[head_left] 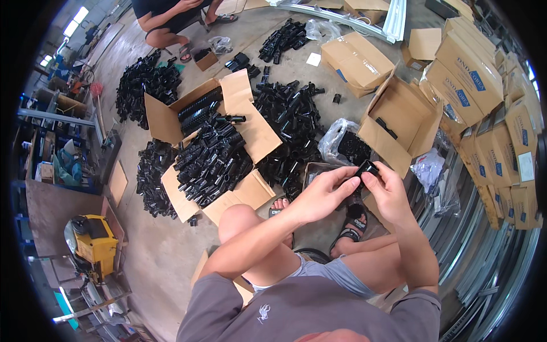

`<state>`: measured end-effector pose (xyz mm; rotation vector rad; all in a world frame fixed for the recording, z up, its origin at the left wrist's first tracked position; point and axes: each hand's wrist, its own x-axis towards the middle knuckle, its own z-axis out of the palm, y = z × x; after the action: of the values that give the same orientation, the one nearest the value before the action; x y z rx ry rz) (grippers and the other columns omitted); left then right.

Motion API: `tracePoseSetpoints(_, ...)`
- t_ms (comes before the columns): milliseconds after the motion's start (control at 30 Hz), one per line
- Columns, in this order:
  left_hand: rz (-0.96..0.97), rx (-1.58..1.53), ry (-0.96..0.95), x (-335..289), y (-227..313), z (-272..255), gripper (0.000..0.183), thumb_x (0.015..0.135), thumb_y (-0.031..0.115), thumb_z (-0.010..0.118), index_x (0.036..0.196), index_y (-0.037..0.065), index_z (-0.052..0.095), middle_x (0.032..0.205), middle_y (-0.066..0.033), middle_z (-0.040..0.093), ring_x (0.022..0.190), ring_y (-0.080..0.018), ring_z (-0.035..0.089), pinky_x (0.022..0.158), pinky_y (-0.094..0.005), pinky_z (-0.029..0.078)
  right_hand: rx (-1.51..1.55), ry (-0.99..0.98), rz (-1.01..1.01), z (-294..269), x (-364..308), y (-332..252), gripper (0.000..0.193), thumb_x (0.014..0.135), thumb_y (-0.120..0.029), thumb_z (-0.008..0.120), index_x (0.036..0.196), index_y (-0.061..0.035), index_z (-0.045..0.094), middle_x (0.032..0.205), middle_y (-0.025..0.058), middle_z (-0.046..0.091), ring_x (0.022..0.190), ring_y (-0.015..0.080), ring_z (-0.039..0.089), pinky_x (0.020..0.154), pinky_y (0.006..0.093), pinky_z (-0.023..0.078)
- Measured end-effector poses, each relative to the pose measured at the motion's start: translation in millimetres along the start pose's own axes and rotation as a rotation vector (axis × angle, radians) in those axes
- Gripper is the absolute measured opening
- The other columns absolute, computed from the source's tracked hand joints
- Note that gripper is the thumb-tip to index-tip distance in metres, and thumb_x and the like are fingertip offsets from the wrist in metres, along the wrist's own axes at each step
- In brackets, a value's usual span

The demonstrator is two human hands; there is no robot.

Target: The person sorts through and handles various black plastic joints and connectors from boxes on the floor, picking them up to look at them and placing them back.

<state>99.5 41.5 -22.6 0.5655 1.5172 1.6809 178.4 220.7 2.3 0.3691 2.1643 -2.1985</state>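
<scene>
Above my feet, both hands meet on a short, glossy black plastic part [367, 167]. My left hand [326, 196] pinches its left side with thumb and fingers, while my right hand [391, 196] closes on its right side. Below the hands, another dark cylindrical shape [355, 206] shows near my right foot; I cannot tell what it is. Just beyond them lies a clear plastic bag [332, 139] beside a mass of small black pieces [354, 149]. To the left, an open cardboard box [160, 118] overflows with a heap of black plastic parts [211, 162].
More black parts lie in piles [289, 114] around the box. An open carton [413, 117] stands at right, near a closed carton [358, 60] and stacked cartons [464, 80]. Metal profiles [484, 268] line the right floor. Another person [165, 20] sits at the back. A yellow machine [96, 242] stands left.
</scene>
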Motion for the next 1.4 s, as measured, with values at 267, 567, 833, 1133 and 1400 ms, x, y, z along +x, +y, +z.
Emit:
tracePoseSetpoints(267,-0.252,-0.188,0.128,-4,-8,-1,0.039,0.106,0.031,0.05,0.122,-0.002,0.064,0.103,-0.0028,0.069,0.092,-0.0081,0.06,0.084,-0.0255,0.049,-0.215,0.037,-0.021,13,15,18,0.021,0.099,-0.022,0.064,0.098,-0.0018,0.06,0.081,-0.0023,0.059,0.074,0.0059,0.056,0.061,0.0245,0.044)
tracePoseSetpoints(567,-0.248,-0.722,0.234,7,15,-8,0.035,0.105,0.033,0.048,0.108,0.003,0.064,0.092,-0.0097,0.07,0.078,-0.0157,0.067,0.077,-0.0298,0.056,-0.539,0.105,0.077,-49,113,175,0.025,0.097,-0.028,0.057,0.091,-0.0038,0.062,0.078,0.0117,0.068,0.072,0.0191,0.066,0.066,0.0328,0.051)
tracePoseSetpoints(833,-0.151,-0.855,0.506,25,7,-22,0.035,0.106,0.036,0.046,0.106,0.004,0.059,0.087,-0.0104,0.065,0.072,-0.0203,0.068,0.064,-0.0336,0.061,-1.323,-0.135,0.138,44,160,284,0.02,0.086,-0.023,0.065,0.093,-0.0045,0.066,0.086,0.0168,0.07,0.08,0.0272,0.07,0.074,0.0388,0.054)
tracePoseSetpoints(1133,-0.189,-0.798,0.471,10,12,-31,0.036,0.106,0.035,0.046,0.106,0.003,0.061,0.091,-0.0111,0.065,0.076,-0.0204,0.069,0.066,-0.0327,0.062,-1.382,-0.137,0.195,75,173,303,0.019,0.084,-0.021,0.068,0.094,-0.005,0.067,0.087,0.0162,0.071,0.08,0.0272,0.071,0.074,0.0378,0.054)
tracePoseSetpoints(1400,-0.152,-0.724,0.494,16,11,-22,0.033,0.106,0.033,0.046,0.103,0.004,0.06,0.089,-0.0094,0.065,0.076,-0.0192,0.069,0.067,-0.0317,0.062,-1.38,-0.141,0.212,73,167,307,0.02,0.082,-0.019,0.07,0.096,-0.0053,0.068,0.087,0.0157,0.072,0.08,0.0272,0.071,0.074,0.0369,0.054)
